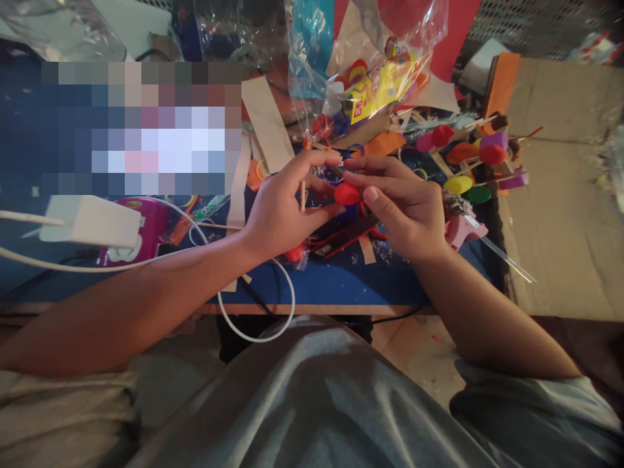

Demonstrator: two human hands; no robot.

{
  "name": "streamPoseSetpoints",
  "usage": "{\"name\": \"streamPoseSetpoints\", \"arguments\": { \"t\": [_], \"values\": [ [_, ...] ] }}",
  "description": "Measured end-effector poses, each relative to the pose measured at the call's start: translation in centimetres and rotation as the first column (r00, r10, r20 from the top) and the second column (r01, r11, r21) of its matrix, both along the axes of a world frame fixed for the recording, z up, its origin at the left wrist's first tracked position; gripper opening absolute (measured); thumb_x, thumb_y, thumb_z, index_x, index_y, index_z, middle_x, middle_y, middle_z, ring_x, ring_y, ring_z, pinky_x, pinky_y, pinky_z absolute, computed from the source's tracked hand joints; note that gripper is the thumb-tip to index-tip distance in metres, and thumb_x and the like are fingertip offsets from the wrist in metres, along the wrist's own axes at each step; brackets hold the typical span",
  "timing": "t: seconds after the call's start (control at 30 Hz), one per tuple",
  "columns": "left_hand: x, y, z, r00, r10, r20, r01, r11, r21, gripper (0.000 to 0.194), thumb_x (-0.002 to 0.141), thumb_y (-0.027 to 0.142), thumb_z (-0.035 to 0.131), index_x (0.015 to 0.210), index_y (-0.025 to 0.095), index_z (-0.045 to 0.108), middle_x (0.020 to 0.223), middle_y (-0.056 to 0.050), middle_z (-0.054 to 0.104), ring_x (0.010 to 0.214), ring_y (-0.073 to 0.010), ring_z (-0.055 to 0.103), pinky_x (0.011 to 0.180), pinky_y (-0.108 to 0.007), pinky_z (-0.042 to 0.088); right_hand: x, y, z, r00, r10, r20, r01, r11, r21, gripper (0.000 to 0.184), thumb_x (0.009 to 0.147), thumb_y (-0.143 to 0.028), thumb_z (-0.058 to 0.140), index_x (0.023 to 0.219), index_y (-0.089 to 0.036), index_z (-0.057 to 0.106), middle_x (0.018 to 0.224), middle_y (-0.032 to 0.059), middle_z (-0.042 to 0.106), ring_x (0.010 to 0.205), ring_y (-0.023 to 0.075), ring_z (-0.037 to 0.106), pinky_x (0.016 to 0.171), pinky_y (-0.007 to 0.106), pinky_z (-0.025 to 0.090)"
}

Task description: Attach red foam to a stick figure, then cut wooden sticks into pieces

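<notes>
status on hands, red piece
Left hand, right hand both at red piece. Grip unclear. Pink glue gun beside right hand; white cable looping past table edge.

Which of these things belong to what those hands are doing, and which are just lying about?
Seemingly in use:
red piece, at the fingertips of the left hand and right hand

Probably just lying about:
white adapter
yellow packet
cardboard at right

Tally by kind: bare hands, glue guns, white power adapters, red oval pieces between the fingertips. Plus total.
Hands: 2, left hand and right hand
Pink glue gun: 1
White power adapter: 1
Red oval piece: 1
Total: 5
</notes>
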State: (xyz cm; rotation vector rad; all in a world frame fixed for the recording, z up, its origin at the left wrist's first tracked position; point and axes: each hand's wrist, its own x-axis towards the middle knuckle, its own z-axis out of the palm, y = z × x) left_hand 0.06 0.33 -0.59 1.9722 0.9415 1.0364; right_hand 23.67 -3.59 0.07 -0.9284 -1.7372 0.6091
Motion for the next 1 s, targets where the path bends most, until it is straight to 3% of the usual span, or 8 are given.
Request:
{"name": "streamPoseSetpoints", "arguments": {
  "t": [0.1, 0.27, 0.33, 0.53, 0.67, 0.9, 1.0],
  "values": [
    [0.0, 0.1, -0.1, 1.000, -0.003, -0.005, 0.003, 1.000, 0.011, 0.059, 0.092, 0.031, 0.094, 0.146, 0.030, 0.070, 0.143, -0.005, 0.086, 0.101, -0.0229, 0.087, 0.077, -0.032, 0.072, 0.0, 0.0, 0.0, 1.000, 0.010, 0.004, -0.010, 1.000, 0.023, 0.032, 0.112, -0.048, 0.077, 0.142, -0.043, 0.087, 0.147, 0.0039, 0.084, 0.139, 0.0336, 0.079, 0.123, 0.061, 0.064],
    [0.0, 0.2, -0.4, 0.999, -0.030, 0.035, 0.028, 0.998, 0.060, 0.057, 0.093, 0.028, 0.094, 0.144, 0.031, 0.070, 0.146, -0.004, 0.084, 0.106, -0.0230, 0.088, 0.084, -0.034, 0.073, 0.1, 0.0, -0.1, 0.997, 0.048, 0.066, -0.051, 0.998, 0.039, 0.027, 0.111, -0.049, 0.077, 0.134, -0.044, 0.091, 0.147, 0.0031, 0.083, 0.127, 0.0313, 0.082, 0.117, 0.059, 0.067],
    [0.0, 0.2, -0.4, 0.999, -0.029, 0.030, 0.028, 0.998, 0.059, 0.058, 0.092, 0.027, 0.094, 0.145, 0.031, 0.069, 0.147, -0.003, 0.084, 0.107, -0.0232, 0.088, 0.085, -0.035, 0.073, 0.1, 0.0, -0.1, 0.997, 0.034, 0.063, -0.037, 0.998, 0.043, 0.030, 0.111, -0.052, 0.076, 0.136, -0.043, 0.090, 0.148, 0.0038, 0.083, 0.131, 0.0326, 0.081, 0.117, 0.060, 0.068],
    [0.0, 0.1, 0.0, 1.000, -0.013, 0.010, 0.012, 0.998, 0.061, 0.056, 0.091, 0.022, 0.093, 0.141, 0.030, 0.070, 0.141, -0.003, 0.086, 0.104, -0.0221, 0.087, 0.097, -0.038, 0.073, -0.4, 0.2, -0.4, 1.000, -0.010, -0.002, 0.010, 0.999, 0.048, 0.021, 0.107, -0.047, 0.085, 0.125, -0.042, 0.093, 0.136, 0.0043, 0.087, 0.127, 0.0307, 0.083, 0.114, 0.055, 0.070],
    [0.1, 0.0, 0.2, 0.999, -0.027, 0.038, 0.026, 0.999, 0.022, 0.058, 0.088, 0.019, 0.092, 0.140, 0.030, 0.071, 0.144, -0.003, 0.085, 0.101, -0.0220, 0.087, 0.090, -0.036, 0.072, -1.0, 0.4, -0.6, 0.997, -0.026, -0.079, 0.025, 1.000, -0.013, 0.025, 0.105, -0.049, 0.088, 0.129, -0.043, 0.092, 0.134, 0.0041, 0.087, 0.129, 0.0301, 0.083, 0.112, 0.052, 0.071],
    [0.1, 0.0, 0.3, 1.000, 0.010, -0.016, -0.010, 1.000, 0.000, 0.053, 0.091, 0.034, 0.092, 0.140, 0.032, 0.071, 0.124, -0.002, 0.090, 0.106, -0.0271, 0.088, 0.089, -0.040, 0.072, -1.3, 0.7, -0.6, 0.997, -0.037, -0.067, 0.032, 0.997, -0.070, 0.023, 0.102, -0.055, 0.090, 0.121, -0.041, 0.094, 0.128, 0.0034, 0.088, 0.124, 0.0304, 0.084, 0.113, 0.057, 0.070],
    [0.1, 0.0, 0.4, 1.000, 0.006, -0.023, -0.006, 1.000, -0.003, 0.054, 0.092, 0.034, 0.090, 0.142, 0.031, 0.071, 0.134, -0.003, 0.088, 0.108, -0.0261, 0.087, 0.089, -0.039, 0.072, -1.2, 0.7, -0.6, 0.998, -0.051, -0.048, 0.047, 0.995, -0.085, 0.027, 0.102, -0.059, 0.088, 0.120, -0.040, 0.094, 0.129, 0.0045, 0.088, 0.125, 0.0308, 0.084, 0.111, 0.057, 0.071]
  ]
}}
